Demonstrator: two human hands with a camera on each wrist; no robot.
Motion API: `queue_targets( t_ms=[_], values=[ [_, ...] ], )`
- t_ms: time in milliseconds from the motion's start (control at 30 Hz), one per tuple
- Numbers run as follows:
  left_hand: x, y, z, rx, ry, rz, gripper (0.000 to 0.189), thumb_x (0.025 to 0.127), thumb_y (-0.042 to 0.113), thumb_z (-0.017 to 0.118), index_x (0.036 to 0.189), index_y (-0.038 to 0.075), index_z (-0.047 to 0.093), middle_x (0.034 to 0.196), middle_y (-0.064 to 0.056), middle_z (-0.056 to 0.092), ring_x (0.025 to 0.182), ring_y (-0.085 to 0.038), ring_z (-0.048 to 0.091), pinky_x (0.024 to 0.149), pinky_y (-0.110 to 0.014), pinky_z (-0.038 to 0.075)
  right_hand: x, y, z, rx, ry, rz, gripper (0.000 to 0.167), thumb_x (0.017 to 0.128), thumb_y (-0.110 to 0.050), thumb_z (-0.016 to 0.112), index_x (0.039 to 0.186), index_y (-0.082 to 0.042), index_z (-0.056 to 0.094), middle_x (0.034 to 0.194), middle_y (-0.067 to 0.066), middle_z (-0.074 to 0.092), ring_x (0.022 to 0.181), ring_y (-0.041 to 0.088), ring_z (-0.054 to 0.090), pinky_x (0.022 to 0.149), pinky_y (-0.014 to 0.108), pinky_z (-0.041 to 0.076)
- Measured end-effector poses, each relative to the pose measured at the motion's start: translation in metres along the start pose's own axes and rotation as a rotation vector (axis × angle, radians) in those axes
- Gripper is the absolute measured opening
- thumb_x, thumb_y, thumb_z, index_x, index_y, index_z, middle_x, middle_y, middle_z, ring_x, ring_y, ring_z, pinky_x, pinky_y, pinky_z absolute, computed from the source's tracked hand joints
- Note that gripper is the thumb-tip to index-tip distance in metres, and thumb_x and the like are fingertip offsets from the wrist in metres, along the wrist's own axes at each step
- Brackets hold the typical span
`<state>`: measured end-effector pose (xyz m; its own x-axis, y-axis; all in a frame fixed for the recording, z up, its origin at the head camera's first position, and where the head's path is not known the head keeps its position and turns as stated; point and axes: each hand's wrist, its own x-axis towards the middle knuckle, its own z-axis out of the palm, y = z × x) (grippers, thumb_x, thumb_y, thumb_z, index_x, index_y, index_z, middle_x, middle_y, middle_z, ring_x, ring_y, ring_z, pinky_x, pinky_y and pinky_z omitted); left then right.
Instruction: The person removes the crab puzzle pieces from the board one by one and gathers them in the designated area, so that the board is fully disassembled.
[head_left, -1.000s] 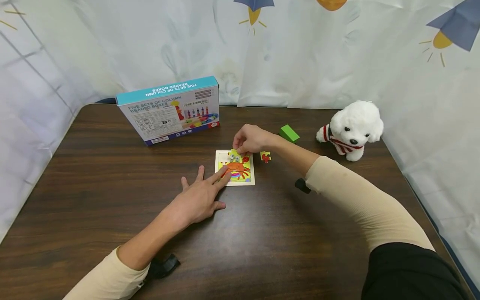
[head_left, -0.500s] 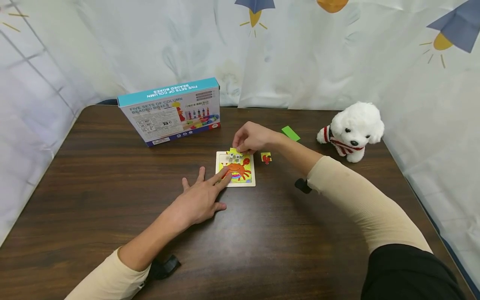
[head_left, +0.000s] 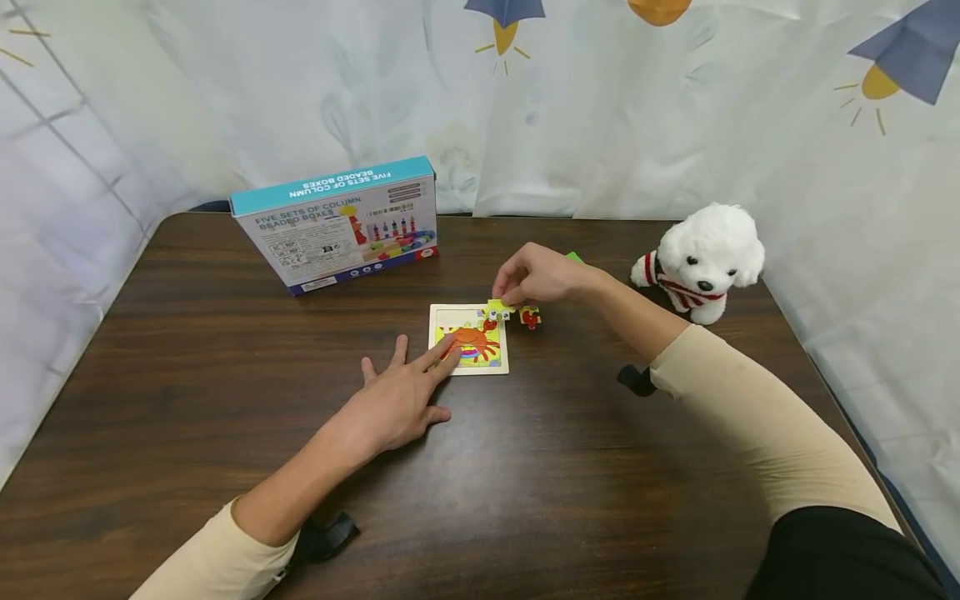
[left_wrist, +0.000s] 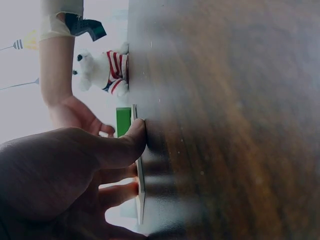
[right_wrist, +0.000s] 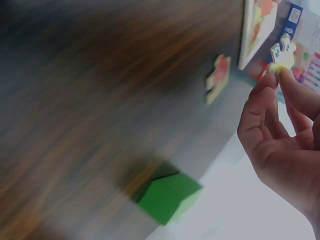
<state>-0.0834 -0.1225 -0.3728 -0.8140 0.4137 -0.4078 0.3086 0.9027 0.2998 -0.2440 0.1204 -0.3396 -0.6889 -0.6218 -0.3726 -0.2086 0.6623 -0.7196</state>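
Note:
A square wooden jigsaw board (head_left: 491, 371) with a red crab picture lies on the table. My left hand (head_left: 397, 400) rests beside it, fingers spread, with straight fingertips on the board's left part. Between thumb and fingertips my right hand (head_left: 542, 275) pinches a yellow puzzle piece (head_left: 498, 310) with two eyes on it, over the board's upper right corner. In the right wrist view the eye piece (right_wrist: 284, 52) is raised off the table. A second jigsaw piece (head_left: 530, 317), yellow and red, lies just right of the board. The upper left of the board shows a bare recess.
A toy box (head_left: 337, 225) stands at the back left. A white plush dog (head_left: 708, 262) sits at the back right. A green block (right_wrist: 170, 197) lies behind my right forearm, mostly hidden in the head view. A white printed curtain (head_left: 600, 125) hangs behind the table.
My right hand has moved right with the eye piece, from the board's upper middle to its upper right corner. The forearm now hides most of the green block. My left hand stays put.

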Motion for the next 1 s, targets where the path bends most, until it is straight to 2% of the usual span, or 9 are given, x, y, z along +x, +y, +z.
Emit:
queue_targets(
  t_ms=[200, 333, 533, 800, 1000],
  values=[
    [-0.001, 0.000, 0.001, -0.001, 0.007, 0.002, 0.082, 0.101, 0.042, 0.066, 0.168, 0.024, 0.022, 0.177, 0.005, 0.005, 0.155, -0.058, 0.007, 0.103, -0.091, 0.018, -0.019, 0.019, -0.006, -0.056, 0.020, 0.005, 0.011, 0.099, -0.006, 0.069, 0.103, -0.004, 0.079, 0.090, 0.006, 0.076, 0.081, 0.020, 0.063, 0.069, 0.035, 0.056],
    [-0.001, -0.001, 0.002, -0.007, 0.013, 0.006, 0.081, 0.101, 0.041, 0.066, 0.168, 0.024, 0.022, 0.177, 0.005, 0.006, 0.155, -0.058, 0.007, 0.103, -0.091, 0.017, -0.031, 0.032, -0.009, -0.081, 0.053, 0.048, 0.012, 0.099, -0.007, 0.069, 0.105, -0.004, 0.079, 0.093, 0.007, 0.077, 0.085, 0.019, 0.065, 0.070, 0.033, 0.056],
    [-0.001, -0.001, 0.003, -0.013, 0.024, 0.012, 0.081, 0.102, 0.041, 0.066, 0.168, 0.023, 0.023, 0.177, 0.005, 0.006, 0.155, -0.058, 0.007, 0.103, -0.091, 0.017, -0.045, 0.049, -0.014, -0.100, 0.114, 0.110, 0.011, 0.099, -0.009, 0.069, 0.105, -0.005, 0.077, 0.090, 0.007, 0.076, 0.082, 0.023, 0.067, 0.074, 0.038, 0.058],
    [-0.003, -0.001, 0.002, -0.008, 0.037, 0.029, 0.081, 0.102, 0.040, 0.067, 0.168, 0.022, 0.023, 0.177, 0.004, 0.007, 0.154, -0.059, 0.008, 0.103, -0.091, 0.017, -0.054, 0.060, -0.018, -0.153, 0.170, 0.132, 0.009, 0.098, -0.009, 0.069, 0.101, -0.007, 0.077, 0.088, 0.007, 0.076, 0.074, 0.024, 0.066, 0.065, 0.031, 0.054],
    [-0.004, -0.001, 0.003, -0.015, 0.035, 0.025, 0.081, 0.101, 0.041, 0.066, 0.168, 0.023, 0.023, 0.177, 0.005, 0.006, 0.155, -0.057, 0.006, 0.103, -0.091, 0.015, -0.054, 0.061, -0.019, -0.211, 0.180, 0.131, 0.007, 0.097, -0.011, 0.072, 0.098, -0.008, 0.079, 0.088, 0.006, 0.077, 0.070, 0.021, 0.065, 0.061, 0.031, 0.053]
  ],
)
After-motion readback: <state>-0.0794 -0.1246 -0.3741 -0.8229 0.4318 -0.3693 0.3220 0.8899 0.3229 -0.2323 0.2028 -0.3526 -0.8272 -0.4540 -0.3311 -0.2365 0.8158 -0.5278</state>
